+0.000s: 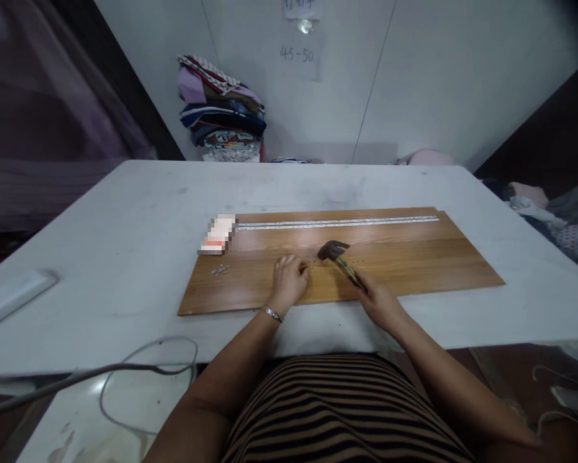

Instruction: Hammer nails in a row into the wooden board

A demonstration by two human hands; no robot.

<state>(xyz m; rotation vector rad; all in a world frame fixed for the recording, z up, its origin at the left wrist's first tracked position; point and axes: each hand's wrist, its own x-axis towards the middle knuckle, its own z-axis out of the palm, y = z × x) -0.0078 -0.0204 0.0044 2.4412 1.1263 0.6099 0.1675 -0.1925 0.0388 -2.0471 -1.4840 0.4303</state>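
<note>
The hammer [345, 266] fills our right grip [379, 301] by its handle, likely to free its head; we cannot tell what our left grip [289, 280] holds.

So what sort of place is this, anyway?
Probably a small workroom, perhaps one where cloth is handled, though I can't be sure. A stack of folded fabrics stands behind the big white table, where a hammer is in use over a wooden board.

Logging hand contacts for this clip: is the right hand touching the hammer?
Touching. The head view shows the right hand wrapped around the end of the hammer handle.
</note>
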